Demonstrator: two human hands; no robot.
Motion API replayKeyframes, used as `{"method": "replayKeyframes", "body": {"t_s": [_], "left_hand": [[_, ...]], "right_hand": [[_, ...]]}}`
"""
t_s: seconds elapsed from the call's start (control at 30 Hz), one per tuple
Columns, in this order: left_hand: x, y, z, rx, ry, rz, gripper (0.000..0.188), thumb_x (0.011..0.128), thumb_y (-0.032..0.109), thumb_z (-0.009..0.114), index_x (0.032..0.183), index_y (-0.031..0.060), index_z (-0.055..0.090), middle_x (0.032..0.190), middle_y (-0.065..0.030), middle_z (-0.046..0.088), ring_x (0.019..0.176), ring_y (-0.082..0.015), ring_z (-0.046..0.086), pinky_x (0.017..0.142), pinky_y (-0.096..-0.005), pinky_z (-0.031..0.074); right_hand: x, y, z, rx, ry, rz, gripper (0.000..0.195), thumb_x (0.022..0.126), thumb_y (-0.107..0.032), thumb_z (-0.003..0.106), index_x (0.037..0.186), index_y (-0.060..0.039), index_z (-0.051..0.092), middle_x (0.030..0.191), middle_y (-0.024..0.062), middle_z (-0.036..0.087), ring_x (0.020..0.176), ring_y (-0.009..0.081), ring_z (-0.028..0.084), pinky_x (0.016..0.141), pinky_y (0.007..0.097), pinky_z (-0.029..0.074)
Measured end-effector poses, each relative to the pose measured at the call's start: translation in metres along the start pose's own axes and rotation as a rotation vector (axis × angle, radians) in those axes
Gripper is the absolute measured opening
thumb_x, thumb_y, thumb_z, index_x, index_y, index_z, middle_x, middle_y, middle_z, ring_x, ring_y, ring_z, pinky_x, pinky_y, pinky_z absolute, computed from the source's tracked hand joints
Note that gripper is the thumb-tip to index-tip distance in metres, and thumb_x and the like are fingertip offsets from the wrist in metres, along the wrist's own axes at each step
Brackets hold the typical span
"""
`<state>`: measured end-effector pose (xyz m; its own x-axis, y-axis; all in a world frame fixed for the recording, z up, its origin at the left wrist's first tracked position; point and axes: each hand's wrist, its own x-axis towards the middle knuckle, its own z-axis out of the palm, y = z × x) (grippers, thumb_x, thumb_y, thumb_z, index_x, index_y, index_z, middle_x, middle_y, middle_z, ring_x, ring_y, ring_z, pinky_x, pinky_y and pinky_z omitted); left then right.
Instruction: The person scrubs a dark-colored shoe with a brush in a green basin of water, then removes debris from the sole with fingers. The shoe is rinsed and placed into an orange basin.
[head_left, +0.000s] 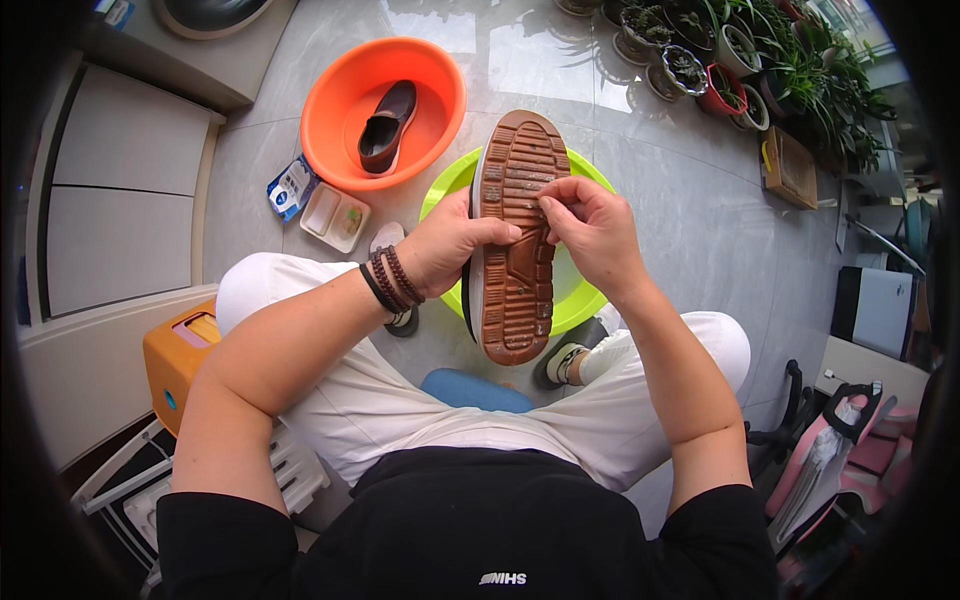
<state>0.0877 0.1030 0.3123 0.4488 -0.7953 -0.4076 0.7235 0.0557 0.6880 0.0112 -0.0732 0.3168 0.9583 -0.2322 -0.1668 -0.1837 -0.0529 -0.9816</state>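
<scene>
A shoe with a ridged brown rubber sole (525, 262) is held sole up over a lime-green plastic basin (581, 307). My left hand (457, 240) grips its left side, the thumb lying across the sole. At the sole's right edge, the thumb and fingertips of my right hand (592, 225) are pinched together and touch the ridges; whether something small is between them cannot be told. Pale specks dot the sole. A dark slip-on shoe (390, 127) lies in an orange plastic basin (322, 112) beyond my left hand.
Beside the orange basin are a blue and white packet (292, 187) and a two-part plastic tray (337, 217) holding a small item. Potted plants (682, 71) stand at the upper right near a cardboard box (791, 169). An orange plastic stool (169, 360) is at my left.
</scene>
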Motion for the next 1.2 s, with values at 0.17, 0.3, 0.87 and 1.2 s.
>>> {"method": "replayKeyframes", "body": {"t_s": [0.17, 0.3, 0.87, 1.2], "left_hand": [[-0.004, 0.003, 0.003, -0.028, -0.043, 0.006, 0.045, 0.081, 0.003, 0.065, 0.124, 0.0027, 0.053, 0.117, -0.0068, 0.062, 0.106, -0.0165, 0.06, 0.096, -0.0325, 0.046], [-0.007, 0.008, 0.01, -0.07, -0.1, 0.024, 0.048, 0.081, 0.004, 0.066, 0.127, 0.0028, 0.051, 0.12, -0.0076, 0.062, 0.11, -0.0169, 0.059, 0.098, -0.0327, 0.045], [-0.012, 0.007, 0.012, -0.208, -0.196, -0.066, 0.052, 0.08, 0.007, 0.067, 0.129, 0.0012, 0.049, 0.124, -0.0092, 0.06, 0.113, -0.0192, 0.057, 0.102, -0.0346, 0.042], [-0.013, 0.003, 0.007, -0.225, -0.17, -0.112, 0.061, 0.078, 0.004, 0.065, 0.135, 0.0012, 0.045, 0.13, -0.011, 0.056, 0.119, -0.0216, 0.054, 0.106, -0.0376, 0.039]], "right_hand": [[-0.011, -0.008, -0.001, -0.05, 0.063, -0.179, 0.004, 0.088, -0.001, 0.062, 0.091, 0.0026, 0.061, 0.079, 0.0032, 0.06, 0.061, 0.0062, 0.058, 0.054, 0.0207, 0.048], [-0.019, -0.013, -0.005, 0.002, 0.109, -0.324, 0.003, 0.087, 0.003, 0.062, 0.09, 0.0026, 0.061, 0.081, 0.0047, 0.058, 0.061, 0.0071, 0.06, 0.055, 0.0205, 0.049], [-0.038, -0.024, -0.012, 0.289, 0.047, -0.309, 0.009, 0.091, 0.006, 0.054, 0.099, 0.0035, 0.057, 0.088, 0.0071, 0.058, 0.066, 0.0097, 0.06, 0.059, 0.0215, 0.05], [-0.039, -0.024, -0.013, 0.435, 0.024, -0.213, 0.008, 0.094, -0.001, 0.054, 0.1, 0.0027, 0.058, 0.082, 0.0071, 0.06, 0.063, 0.0113, 0.059, 0.056, 0.0226, 0.05]]}}
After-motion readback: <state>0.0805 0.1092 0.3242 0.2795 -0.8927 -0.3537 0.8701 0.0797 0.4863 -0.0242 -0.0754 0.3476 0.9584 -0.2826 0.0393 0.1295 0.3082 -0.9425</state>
